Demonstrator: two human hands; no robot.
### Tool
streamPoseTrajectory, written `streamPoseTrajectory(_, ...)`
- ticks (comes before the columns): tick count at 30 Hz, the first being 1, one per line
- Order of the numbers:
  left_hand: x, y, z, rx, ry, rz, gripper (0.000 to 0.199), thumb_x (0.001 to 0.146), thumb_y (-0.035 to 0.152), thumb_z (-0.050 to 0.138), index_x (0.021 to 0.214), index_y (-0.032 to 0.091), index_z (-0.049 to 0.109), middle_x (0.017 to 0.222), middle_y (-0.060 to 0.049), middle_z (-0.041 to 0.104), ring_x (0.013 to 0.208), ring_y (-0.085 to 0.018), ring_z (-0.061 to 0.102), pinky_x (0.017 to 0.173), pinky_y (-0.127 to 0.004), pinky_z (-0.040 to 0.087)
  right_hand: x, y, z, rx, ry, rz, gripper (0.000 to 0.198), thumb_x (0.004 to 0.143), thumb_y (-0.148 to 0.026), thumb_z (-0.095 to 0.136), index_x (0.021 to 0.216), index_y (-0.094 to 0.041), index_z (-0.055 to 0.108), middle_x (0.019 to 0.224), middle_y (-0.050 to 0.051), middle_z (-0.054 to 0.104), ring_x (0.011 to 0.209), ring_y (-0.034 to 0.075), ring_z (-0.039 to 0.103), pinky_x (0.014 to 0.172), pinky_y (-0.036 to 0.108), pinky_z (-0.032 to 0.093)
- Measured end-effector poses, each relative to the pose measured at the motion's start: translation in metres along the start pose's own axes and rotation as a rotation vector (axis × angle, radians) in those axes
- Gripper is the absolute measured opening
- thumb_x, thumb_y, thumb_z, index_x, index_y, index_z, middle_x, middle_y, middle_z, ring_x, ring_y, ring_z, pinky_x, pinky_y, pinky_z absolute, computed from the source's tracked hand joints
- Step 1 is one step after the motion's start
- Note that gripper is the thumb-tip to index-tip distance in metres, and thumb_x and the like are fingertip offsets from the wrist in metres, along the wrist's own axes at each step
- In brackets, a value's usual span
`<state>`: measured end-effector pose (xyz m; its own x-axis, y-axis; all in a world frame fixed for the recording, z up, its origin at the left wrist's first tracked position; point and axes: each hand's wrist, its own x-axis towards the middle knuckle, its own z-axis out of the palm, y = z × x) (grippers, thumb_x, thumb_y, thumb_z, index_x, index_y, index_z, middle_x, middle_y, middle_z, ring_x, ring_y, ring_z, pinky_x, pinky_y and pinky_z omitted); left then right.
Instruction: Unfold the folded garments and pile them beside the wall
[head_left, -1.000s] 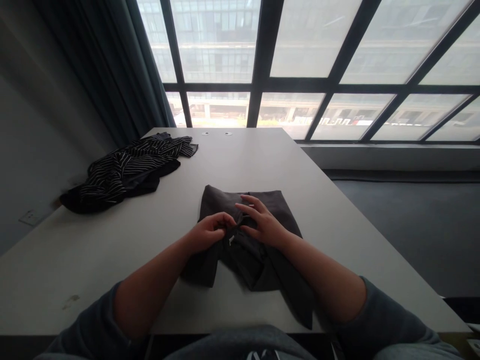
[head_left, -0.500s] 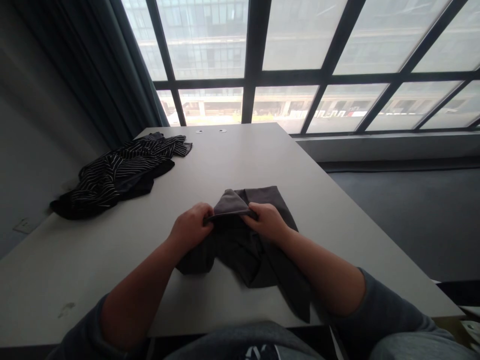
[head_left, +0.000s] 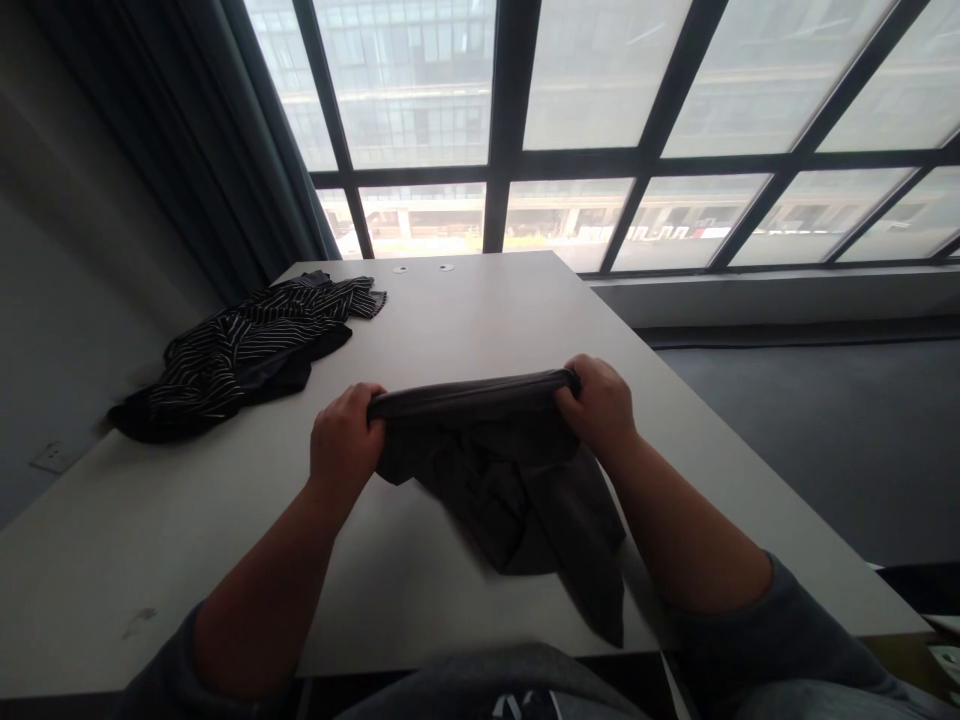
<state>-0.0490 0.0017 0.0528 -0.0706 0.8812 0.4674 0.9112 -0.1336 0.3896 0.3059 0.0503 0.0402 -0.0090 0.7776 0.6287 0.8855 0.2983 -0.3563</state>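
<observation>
A dark grey garment (head_left: 487, 470) is stretched between my two hands above the white table (head_left: 465, 320). My left hand (head_left: 347, 435) is closed around the left end of its taut upper edge. At the other end, my right hand (head_left: 598, 403) grips the same edge, a little higher and farther from me. Below this edge the cloth hangs in loose folds, and a narrow flap of it reaches the tabletop at the lower right. Whether it is trousers or a top, I cannot tell.
A heap of black clothing with white stripes (head_left: 247, 345) lies at the table's left side. Two small round white fittings (head_left: 447, 267) sit near the far edge. Beyond are large windows and a dark curtain (head_left: 187, 130); a wall socket (head_left: 51, 457) is at the left.
My hands have moved apart, the left one leftward and the right one rightward and away from me. The garment's edge, bunched before, is now pulled straight between them.
</observation>
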Motion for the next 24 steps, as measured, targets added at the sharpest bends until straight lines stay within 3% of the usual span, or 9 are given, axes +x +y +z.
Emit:
streamPoseTrajectory(3,0.001,-0.004,0.008,-0.129,-0.123,-0.004,0.029,0.089,0.028,0.049,0.111,0.023,0.066,0.097,-0.005,0.074,0.09,-0.026,0.069,0.077,-0.033,0.047,0.001,0.002,0.01,0.187,-0.065,0.071,0.031,0.089,-0.044,0.049,0.09,-0.017,0.064,0.1,0.012,0.065,0.097,0.025,0.057,0.091,0.036,0.046)
streamPoseTrajectory(7,0.006,-0.012,0.018,-0.29,-0.455,0.035,0.032,0.089,0.051,0.057,0.104,0.024,0.068,0.083,0.0,0.073,0.076,-0.022,0.067,0.07,-0.03,0.046,-0.002,0.005,0.027,0.692,-0.407,0.403,0.043,0.094,-0.059,0.051,0.099,-0.019,0.065,0.099,0.007,0.07,0.092,0.022,0.063,0.083,0.032,0.054)
streamPoseTrajectory(10,0.01,-0.019,0.017,-0.189,-0.662,0.132,0.037,0.078,0.053,0.074,0.105,0.028,0.07,0.085,0.002,0.073,0.077,-0.022,0.066,0.068,-0.029,0.044,-0.003,0.012,0.025,1.007,-0.643,0.581,0.05,0.088,-0.064,0.065,0.111,-0.02,0.067,0.109,0.007,0.073,0.097,0.021,0.068,0.082,0.03,0.058)
streamPoseTrajectory(12,0.013,-0.024,0.014,-0.005,-0.629,0.123,0.025,0.08,0.046,0.073,0.098,0.028,0.07,0.084,0.0,0.073,0.078,-0.024,0.066,0.066,-0.03,0.041,0.0,0.021,0.014,1.051,-0.886,0.574,0.057,0.081,-0.059,0.078,0.12,-0.019,0.067,0.115,0.008,0.072,0.099,0.021,0.069,0.083,0.03,0.059)
streamPoseTrajectory(15,0.017,-0.034,0.008,0.161,-0.337,-0.005,0.013,0.088,0.03,0.059,0.095,0.028,0.07,0.094,-0.003,0.073,0.084,-0.025,0.066,0.066,-0.031,0.039,0.006,0.036,-0.007,0.937,-1.189,0.406,0.066,0.071,-0.046,0.089,0.126,-0.017,0.066,0.119,0.008,0.071,0.101,0.02,0.069,0.085,0.027,0.059)
streamPoseTrajectory(17,0.02,-0.04,0.006,0.173,-0.132,-0.055,0.022,0.087,0.021,0.054,0.101,0.027,0.07,0.105,-0.005,0.071,0.093,-0.026,0.066,0.069,-0.032,0.041,0.011,0.045,-0.017,0.775,-1.17,0.305,0.059,0.071,-0.042,0.088,0.121,-0.017,0.067,0.114,0.005,0.071,0.097,0.018,0.068,0.081,0.024,0.056)
streamPoseTrajectory(19,0.022,-0.046,0.007,0.157,-0.007,-0.072,0.029,0.087,0.018,0.052,0.106,0.026,0.071,0.114,-0.008,0.069,0.099,-0.027,0.066,0.072,-0.032,0.043,0.014,0.051,-0.021,0.552,-0.99,0.246,0.043,0.075,-0.038,0.08,0.111,-0.016,0.069,0.101,0.003,0.071,0.088,0.016,0.065,0.073,0.02,0.05)
streamPoseTrajectory(22,0.026,-0.057,0.012,0.027,0.043,-0.161,0.03,0.088,0.02,0.05,0.108,0.025,0.072,0.114,-0.009,0.069,0.099,-0.027,0.066,0.075,-0.032,0.045,0.017,0.058,-0.017,0.263,-0.699,0.206,0.021,0.075,-0.026,0.066,0.092,-0.015,0.069,0.082,0.002,0.067,0.074,0.013,0.059,0.067,0.021,0.042)
streamPoseTrajectory(24,0.03,-0.065,0.018,-0.184,0.043,-0.283,0.027,0.085,0.023,0.054,0.107,0.024,0.071,0.101,-0.006,0.071,0.09,-0.024,0.066,0.072,-0.03,0.046,0.018,0.064,-0.013,0.183,-0.509,0.201,0.02,0.071,-0.023,0.059,0.087,-0.015,0.069,0.08,0.003,0.066,0.074,0.014,0.057,0.07,0.023,0.042)
